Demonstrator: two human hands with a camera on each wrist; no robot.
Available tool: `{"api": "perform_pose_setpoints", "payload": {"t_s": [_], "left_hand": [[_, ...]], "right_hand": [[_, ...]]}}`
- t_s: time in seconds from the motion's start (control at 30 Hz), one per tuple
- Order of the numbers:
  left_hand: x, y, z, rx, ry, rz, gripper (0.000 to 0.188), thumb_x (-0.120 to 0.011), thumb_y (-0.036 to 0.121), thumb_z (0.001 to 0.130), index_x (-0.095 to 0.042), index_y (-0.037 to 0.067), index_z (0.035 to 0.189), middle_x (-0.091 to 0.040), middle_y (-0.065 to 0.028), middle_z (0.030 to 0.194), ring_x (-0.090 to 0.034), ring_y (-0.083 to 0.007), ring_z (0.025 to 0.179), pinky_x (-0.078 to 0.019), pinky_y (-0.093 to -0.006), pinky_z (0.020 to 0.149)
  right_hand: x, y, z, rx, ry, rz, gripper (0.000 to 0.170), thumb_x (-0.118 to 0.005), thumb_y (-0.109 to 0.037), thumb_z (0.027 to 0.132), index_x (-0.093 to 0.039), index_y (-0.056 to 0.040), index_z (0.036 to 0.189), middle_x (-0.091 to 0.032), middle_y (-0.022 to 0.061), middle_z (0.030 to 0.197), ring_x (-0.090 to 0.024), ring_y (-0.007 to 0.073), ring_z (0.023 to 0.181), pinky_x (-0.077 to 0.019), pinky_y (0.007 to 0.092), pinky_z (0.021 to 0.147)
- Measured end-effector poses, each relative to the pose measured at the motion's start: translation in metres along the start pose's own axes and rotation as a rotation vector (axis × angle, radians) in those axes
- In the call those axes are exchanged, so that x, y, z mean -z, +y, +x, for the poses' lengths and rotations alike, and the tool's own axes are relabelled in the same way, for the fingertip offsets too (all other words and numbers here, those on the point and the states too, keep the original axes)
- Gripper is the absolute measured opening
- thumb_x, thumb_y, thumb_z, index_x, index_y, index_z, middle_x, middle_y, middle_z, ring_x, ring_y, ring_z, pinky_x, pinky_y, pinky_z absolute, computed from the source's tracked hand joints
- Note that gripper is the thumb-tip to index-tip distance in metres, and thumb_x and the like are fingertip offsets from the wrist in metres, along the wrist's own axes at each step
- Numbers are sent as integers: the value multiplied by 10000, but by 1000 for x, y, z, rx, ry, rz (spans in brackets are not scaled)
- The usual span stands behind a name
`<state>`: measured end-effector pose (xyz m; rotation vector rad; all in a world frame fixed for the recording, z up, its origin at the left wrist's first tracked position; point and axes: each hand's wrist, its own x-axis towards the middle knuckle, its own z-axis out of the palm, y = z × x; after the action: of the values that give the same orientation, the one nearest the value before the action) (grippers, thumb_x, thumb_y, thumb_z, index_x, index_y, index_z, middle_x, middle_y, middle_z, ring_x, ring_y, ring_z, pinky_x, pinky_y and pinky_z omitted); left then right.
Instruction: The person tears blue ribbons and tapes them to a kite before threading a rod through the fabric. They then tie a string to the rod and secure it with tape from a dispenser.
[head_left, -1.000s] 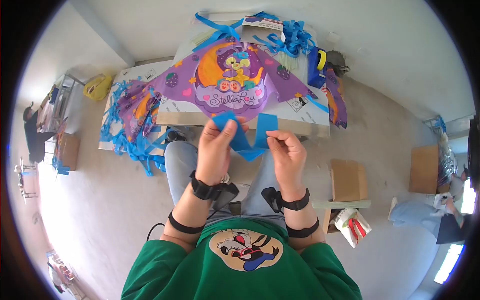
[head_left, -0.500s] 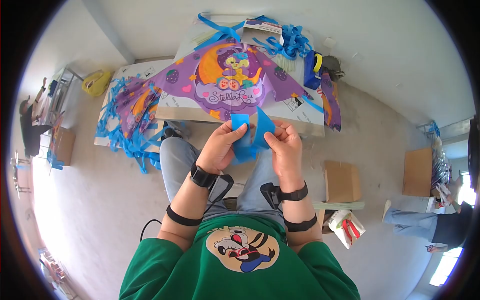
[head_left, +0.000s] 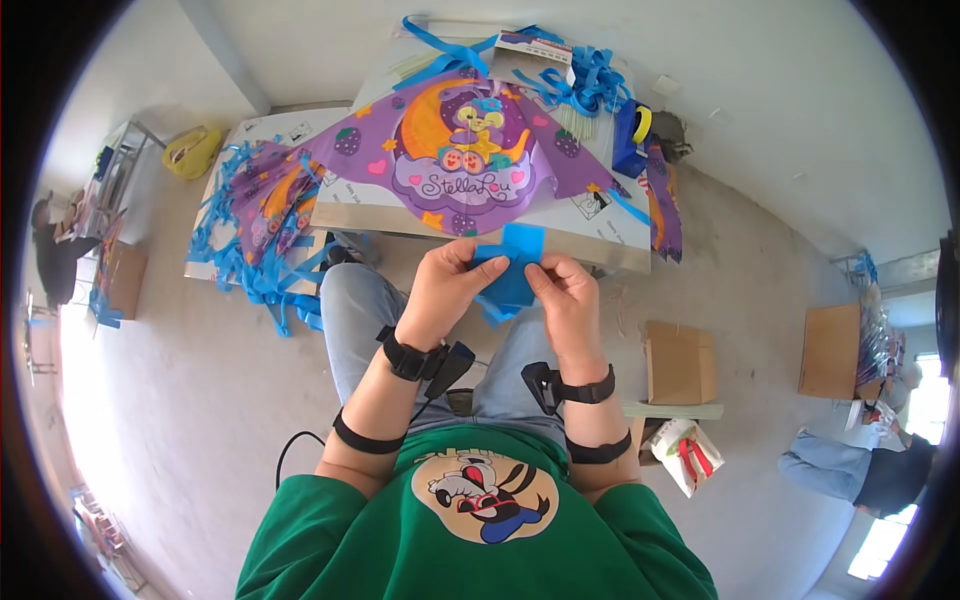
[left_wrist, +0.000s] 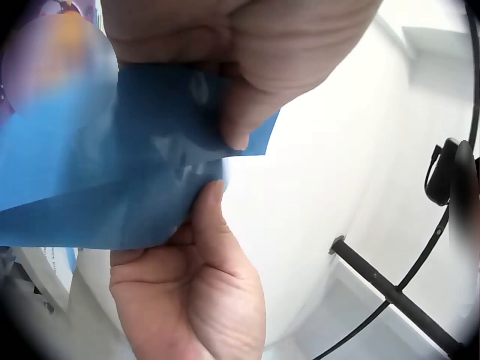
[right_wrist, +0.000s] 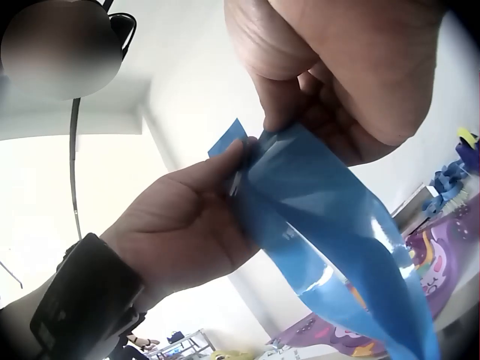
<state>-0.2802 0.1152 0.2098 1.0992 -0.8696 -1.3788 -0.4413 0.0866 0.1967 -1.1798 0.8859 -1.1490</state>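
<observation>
Near the table (head_left: 598,237), the left hand (head_left: 437,298) and right hand (head_left: 571,312), thumbs pressed down, pinch the blue strip (head_left: 514,282), best held smooth.

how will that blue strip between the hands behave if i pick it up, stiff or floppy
Probably floppy: the blue strip folds and curves between the left hand and right hand. It's likely light too, since it looks thin and wide. The shiny highlights on it suggest a smooth surface that might slip a little between the fingers.
</observation>
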Motion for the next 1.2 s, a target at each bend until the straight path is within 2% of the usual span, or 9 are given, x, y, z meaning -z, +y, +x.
{"api": "perform_pose_setpoints", "payload": {"t_s": [0.3, 0.43, 0.5, 0.6, 0.73, 0.93, 1.0, 1.17, 1.2], "left_hand": [[3, -4, 1, -61, -17, -112, 186, -640, 52, 862, -639, -3, 1040, -643, -13, 926, -569, -83, 861, -454, -241, 805], [2, -3, 3, -77, -20, -68, 162, -641, 34, 855, -644, -3, 1013, -630, -16, 967, -570, -89, 878, -453, -241, 808], [4, -5, 4, -127, -47, 16, 152, -641, 19, 849, -646, -7, 1000, -612, -9, 1003, -567, -88, 877, -452, -237, 805], [2, -4, 4, -102, -53, -52, 133, -642, 11, 846, -654, -8, 977, -599, -5, 1016, -561, -85, 879, -451, -233, 800], [1, -2, 4, -66, -68, -118, 128, -644, 11, 843, -655, -8, 970, -596, -6, 1012, -557, -82, 893, -450, -232, 803], [5, -5, 6, -56, -66, -141, 127, -643, 19, 846, -649, 1, 971, -606, -3, 971, -573, -93, 889, -452, -248, 809], [8, -4, 9, -84, -10, -95, 99, -655, 54, 849, -648, 1, 932, -561, 24, 904, -530, -66, 844, -425, -219, 771], [18, -11, 13, -41, 4, -131, 87, -658, 63, 846, -660, 7, 912, -558, 25, 900, -516, -68, 822, -400, -219, 771], [16, -11, 12, -46, -16, -122, 81, -660, 66, 845, -658, 9, 903, -557, 25, 895, -509, -66, 815, -395, -219, 768]], "right_hand": [[1, 1, 3, -4, 10, 22, 75, -651, -63, 860, -604, -11, 833, -590, -27, 739, -504, 22, 656, -410, 170, 601], [-5, -8, 3, -20, 68, 79, 81, -644, -73, 869, -597, -16, 838, -579, -34, 734, -496, 21, 649, -402, 170, 589], [-5, -9, 4, 101, 80, 13, 88, -634, -83, 880, -589, -15, 844, -561, -39, 732, -474, 18, 646, -386, 169, 581], [-4, -14, 3, 157, 92, -164, 102, -626, -88, 888, -581, -8, 843, -545, -41, 729, -454, 22, 638, -373, 170, 574], [0, -10, 4, 213, 117, -238, 103, -622, -82, 889, -578, -1, 844, -536, -38, 724, -439, 26, 630, -365, 171, 571], [2, -9, 4, 133, 146, -7, 86, -591, -81, 907, -574, -6, 871, -598, 17, 749, -560, 70, 679, -454, 197, 638], [9, -7, 7, 157, 206, 99, 81, -582, -87, 912, -574, -7, 906, -628, 53, 796, -610, 115, 727, -491, 236, 685], [14, -14, 14, 186, 193, 119, 98, -603, -92, 901, -576, -8, 944, -625, 53, 860, -597, 110, 822, -470, 228, 741], [12, -14, 14, 116, 145, 61, 106, -617, -96, 892, -578, -9, 938, -617, 35, 858, -575, 91, 821, -455, 216, 735]]}}
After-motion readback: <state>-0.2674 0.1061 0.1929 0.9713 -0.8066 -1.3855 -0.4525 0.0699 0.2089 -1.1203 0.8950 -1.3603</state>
